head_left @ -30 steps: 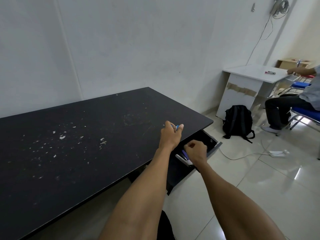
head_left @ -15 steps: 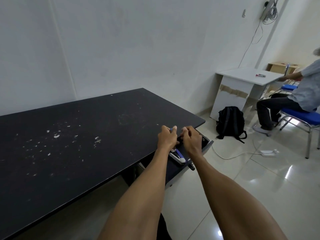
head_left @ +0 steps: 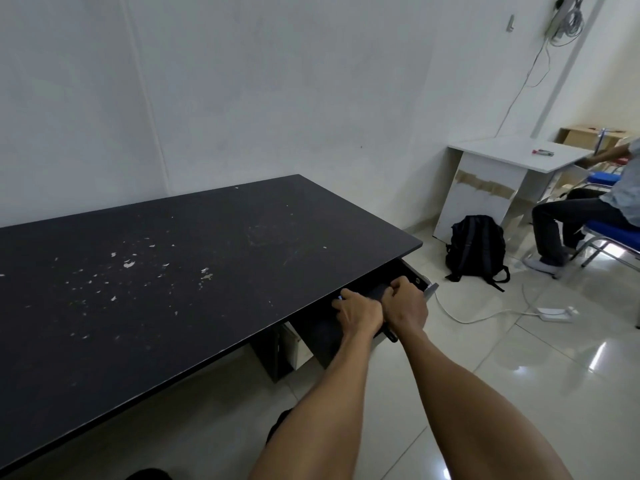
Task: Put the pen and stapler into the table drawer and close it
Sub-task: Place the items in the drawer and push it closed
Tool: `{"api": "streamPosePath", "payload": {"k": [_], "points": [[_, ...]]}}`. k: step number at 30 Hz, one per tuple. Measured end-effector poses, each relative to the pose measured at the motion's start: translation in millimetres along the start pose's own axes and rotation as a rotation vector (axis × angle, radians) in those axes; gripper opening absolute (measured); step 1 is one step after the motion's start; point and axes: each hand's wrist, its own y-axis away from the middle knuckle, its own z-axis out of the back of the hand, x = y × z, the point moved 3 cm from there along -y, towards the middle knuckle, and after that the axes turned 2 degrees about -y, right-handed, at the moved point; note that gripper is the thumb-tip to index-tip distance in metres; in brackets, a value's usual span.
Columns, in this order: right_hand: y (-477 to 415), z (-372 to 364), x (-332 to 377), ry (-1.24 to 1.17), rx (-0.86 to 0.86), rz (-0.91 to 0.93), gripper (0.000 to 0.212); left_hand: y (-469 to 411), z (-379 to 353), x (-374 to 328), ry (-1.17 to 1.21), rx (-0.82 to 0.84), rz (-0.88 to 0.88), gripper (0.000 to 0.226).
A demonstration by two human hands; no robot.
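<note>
2 bare forearms are reaching forward from the bottom of the view, side by side, toward the front edge of the long black table (head_left: 173, 271). The left hand (head_left: 360, 311) is curling over the open black table drawer (head_left: 408, 275) right at the table's edge, its fingers bent together around a pen with a blue tip (head_left: 340, 298), of which only a small blue and white end is peeking out past the knuckles. The right hand (head_left: 405, 306) is pressing against the left, its fingers folded down into the drawer beside it; what they are closing on, I cannot tell, since the hand is covering that spot. The stapler is not showing anywhere; whether it is lying under the hands cannot be told. The drawer is standing partly pulled out beneath the tabletop, its dark inside showing beyond the hands and a grey metal corner sticking out at its far right end.

The tabletop is bearing scattered pale chips and scuffs across its left half. Farther off on the glossy tiled floor, a black backpack (head_left: 476, 247) is leaning near a small white desk (head_left: 509, 157), and a white cable with a power strip (head_left: 554, 313) is trailing across the tiles. At the far right, a seated person's leg (head_left: 554, 230) is resting beside a blue chair (head_left: 613, 230).
</note>
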Motion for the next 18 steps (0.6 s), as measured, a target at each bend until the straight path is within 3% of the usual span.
{"api": "streamPosePath", "payload": {"k": [5,10,18], "points": [[-1,2,-10,0.019,-0.022,-0.003,0.025,-4,-5,11,-0.099,-0.026,-0.003,0.054],[0,6,-23,0.038,-0.038,-0.035,0.030,-18,-1,23,-0.189,-0.095,0.080,0.050],[-6,2,-34,0.057,-0.039,-0.038,0.029,-32,-7,41,-0.610,-0.126,0.087,0.055]]}}
